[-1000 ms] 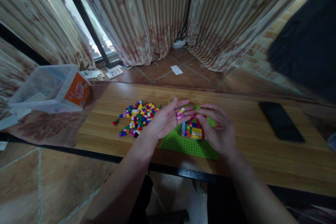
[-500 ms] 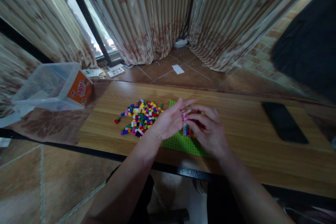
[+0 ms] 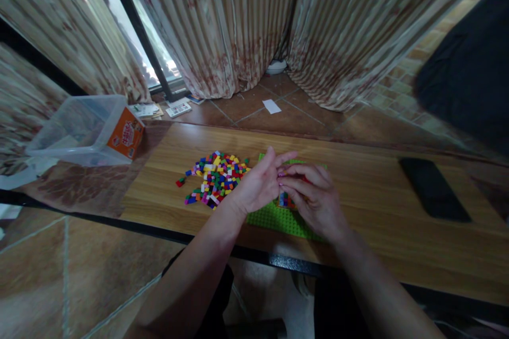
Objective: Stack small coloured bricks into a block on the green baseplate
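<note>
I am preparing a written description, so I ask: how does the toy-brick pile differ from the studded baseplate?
The toy-brick pile is many-coloured, while the studded baseplate is green. The pile is loose, separate pieces; the baseplate is one flat sheet. Both rest on the wooden tabletop.

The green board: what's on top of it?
A block of colourful toy bricks, partly showing. The right hand hides much of it, the left hand part of the green board, so what lies beneath them can't be seen.
</note>
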A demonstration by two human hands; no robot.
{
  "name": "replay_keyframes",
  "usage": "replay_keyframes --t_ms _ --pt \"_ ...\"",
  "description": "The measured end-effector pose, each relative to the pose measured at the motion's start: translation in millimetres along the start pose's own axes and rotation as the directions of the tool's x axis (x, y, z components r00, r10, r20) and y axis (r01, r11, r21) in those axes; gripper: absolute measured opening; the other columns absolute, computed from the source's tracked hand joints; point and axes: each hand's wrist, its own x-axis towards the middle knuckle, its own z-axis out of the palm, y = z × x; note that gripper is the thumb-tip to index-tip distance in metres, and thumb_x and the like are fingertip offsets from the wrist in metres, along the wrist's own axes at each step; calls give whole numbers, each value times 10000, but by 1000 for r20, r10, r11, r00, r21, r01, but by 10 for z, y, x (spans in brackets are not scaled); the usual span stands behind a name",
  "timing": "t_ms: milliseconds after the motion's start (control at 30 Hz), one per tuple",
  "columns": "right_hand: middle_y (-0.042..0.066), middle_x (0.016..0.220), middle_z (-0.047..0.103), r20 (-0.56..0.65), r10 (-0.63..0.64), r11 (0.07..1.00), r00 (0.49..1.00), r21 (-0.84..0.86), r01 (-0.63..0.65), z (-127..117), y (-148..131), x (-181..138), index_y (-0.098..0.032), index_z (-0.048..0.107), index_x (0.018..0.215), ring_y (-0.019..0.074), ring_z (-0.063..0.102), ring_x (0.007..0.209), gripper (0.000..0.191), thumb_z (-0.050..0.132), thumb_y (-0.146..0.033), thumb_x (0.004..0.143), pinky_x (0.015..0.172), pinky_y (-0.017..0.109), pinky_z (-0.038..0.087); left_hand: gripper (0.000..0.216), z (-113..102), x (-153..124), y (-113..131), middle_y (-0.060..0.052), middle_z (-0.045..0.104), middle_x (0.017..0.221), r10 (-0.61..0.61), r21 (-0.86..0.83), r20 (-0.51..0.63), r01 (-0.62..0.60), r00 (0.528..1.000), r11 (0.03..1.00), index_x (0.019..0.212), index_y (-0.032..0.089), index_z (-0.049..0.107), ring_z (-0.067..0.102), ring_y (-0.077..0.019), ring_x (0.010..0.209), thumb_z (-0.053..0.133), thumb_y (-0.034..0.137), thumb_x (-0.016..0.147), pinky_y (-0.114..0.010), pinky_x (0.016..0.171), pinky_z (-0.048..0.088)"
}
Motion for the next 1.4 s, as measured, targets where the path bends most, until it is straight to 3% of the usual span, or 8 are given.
replay_keyframes --t_ms 233,400,467,767,867,1000,1233,1400 --pt "17 1020 751 2 70 997 998 28 -70 -15 -12 16 -331 751 967 245 663 1014 121 652 -264 951 899 476 490 523 -26 31 -10 -84 696 932 23 -10 -16 -23 1000 1000 1131 167 714 630 -143 800 442 595 1004 -255 753 485" --pt "25 995 734 -77 263 958 962 136 -251 -76 -33 14 -326 762 949 243 660 987 89 676 -334 932 870 455 525 157 -48 4 -19 -77 727 927 41 104 -51 -36 998 994 973 129 752 668 -146 851 730 247 871 -289 861 510" --pt "25 977 730 -109 351 923 930 204 -325 -86 -37 9 -319 764 928 236 663 982 87 685 -355 921 856 434 537 165 -57 -11 -34 -66 733 895 27 158 -17 -24 1000 987 929 121 757 675 -138 822 802 155 774 -284 849 512" --pt "2 862 756 -117 474 837 873 369 -405 -92 -68 -2 -286 768 882 184 698 811 53 727 -320 881 764 345 572 332 -95 31 -125 -20 699 827 101 355 -31 -84 994 931 909 141 744 624 -95 730 897 341 692 -238 737 458" --pt "5 906 766 -112 462 854 880 324 -408 -98 -40 -26 -296 772 939 187 707 833 80 715 -330 893 774 350 576 258 -74 29 -129 -5 665 773 183 516 -16 -149 983 843 899 145 736 568 -95 673 811 365 786 -238 682 425" --pt "15 962 768 -94 479 848 873 306 -433 -102 16 -38 -302 773 1035 194 709 873 161 706 -356 900 801 365 577 154 -33 23 -124 -4 647 760 342 768 57 -260 938 586 859 160 718 563 -127 714 653 291 907 -246 690 418" --pt "-2 905 762 -69 479 845 875 308 -438 -100 51 -23 -288 782 918 182 704 851 108 699 -356 908 784 342 571 181 2 1 -129 -16 683 813 474 935 164 -290 865 206 892 186 696 614 -158 781 567 291 962 -265 750 453" --pt "15 917 763 -139 410 901 901 215 -377 -70 42 -52 -286 787 923 186 707 849 108 689 -331 917 787 354 573 189 26 1 -171 -7 680 774 516 953 153 -264 843 149 867 178 688 620 -147 744 560 276 964 -256 712 461"
